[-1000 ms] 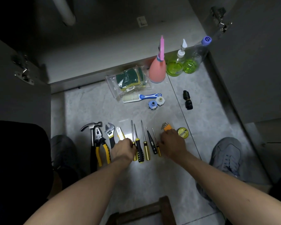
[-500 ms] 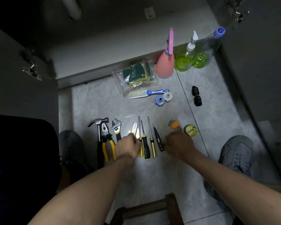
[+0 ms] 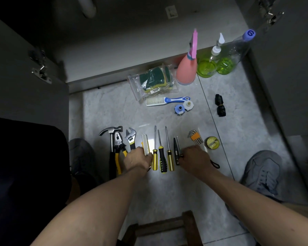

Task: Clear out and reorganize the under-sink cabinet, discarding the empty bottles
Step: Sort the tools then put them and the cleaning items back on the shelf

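Tools lie in a row on the tile floor in front of the open under-sink cabinet. My left hand curls over the lower end of a yellow utility knife, beside the wrench. My right hand curls round the handle of a small screwdriver, next to a black tester pen. Three yellow-and-black screwdrivers lie between my hands. At the cabinet's right edge stand a pink spray bottle, a green bottle and a clear blue-capped bottle.
A hammer and pliers lie far left; hex keys and a round tin lie right. Bagged sponges, a comb and a black fitting lie farther off. Open cabinet doors flank both sides; a wooden stool is near me.
My right hand has drawn back from the hex keys, which now lie uncovered. My left hand has shifted slightly left, off the screwdriver onto the knife. The view has tilted.
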{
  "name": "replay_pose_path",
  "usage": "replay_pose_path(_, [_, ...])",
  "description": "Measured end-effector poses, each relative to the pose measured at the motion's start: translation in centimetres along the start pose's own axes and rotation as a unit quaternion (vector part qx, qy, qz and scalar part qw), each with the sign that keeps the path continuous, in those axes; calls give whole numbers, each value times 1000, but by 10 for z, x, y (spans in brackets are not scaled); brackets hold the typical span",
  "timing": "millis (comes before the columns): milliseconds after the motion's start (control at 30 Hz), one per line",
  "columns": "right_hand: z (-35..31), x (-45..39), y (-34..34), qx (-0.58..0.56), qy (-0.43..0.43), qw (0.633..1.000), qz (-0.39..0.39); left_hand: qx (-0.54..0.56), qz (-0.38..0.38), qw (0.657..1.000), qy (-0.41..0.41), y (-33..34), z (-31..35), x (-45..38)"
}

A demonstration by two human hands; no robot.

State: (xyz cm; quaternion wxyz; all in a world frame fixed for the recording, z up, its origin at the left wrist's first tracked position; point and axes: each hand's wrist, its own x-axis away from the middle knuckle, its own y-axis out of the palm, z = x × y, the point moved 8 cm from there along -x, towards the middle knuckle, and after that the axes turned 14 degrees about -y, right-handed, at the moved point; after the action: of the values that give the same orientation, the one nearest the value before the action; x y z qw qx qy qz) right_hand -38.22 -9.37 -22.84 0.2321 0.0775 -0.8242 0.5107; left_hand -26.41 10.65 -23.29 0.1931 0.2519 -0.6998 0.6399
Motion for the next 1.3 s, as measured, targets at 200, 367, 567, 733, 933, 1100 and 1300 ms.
replay_pose_path(200, [-7,-3,-13,-71,6,997,39,6,2,1000,2,1,-3,1])
replay_pose_path(367, [-19,-7,-4,-41,-4,999,1,3,-1,1000,3,2,-4,3])
replay_pose_path(567, [-16,-3,-6,-67,4,998,22,5,-16,1000,-2,5,-6,3])
replay_pose_path(733, [-13,-3,-10,-73,9,997,26,17,-24,1000,4,5,-5,4])
replay_pose_path(933, [-10,-6,-19,-104,4,994,15,16,-9,1000,9,-9,-1,6])
replay_pose_path(1100, [4,-28,-76,-127,27,991,10,87,28,995,37,-58,22,5])
replay_pose_path(1300, [25,-46,-213,-51,2,998,25,143,61,980,121,-162,94,12])
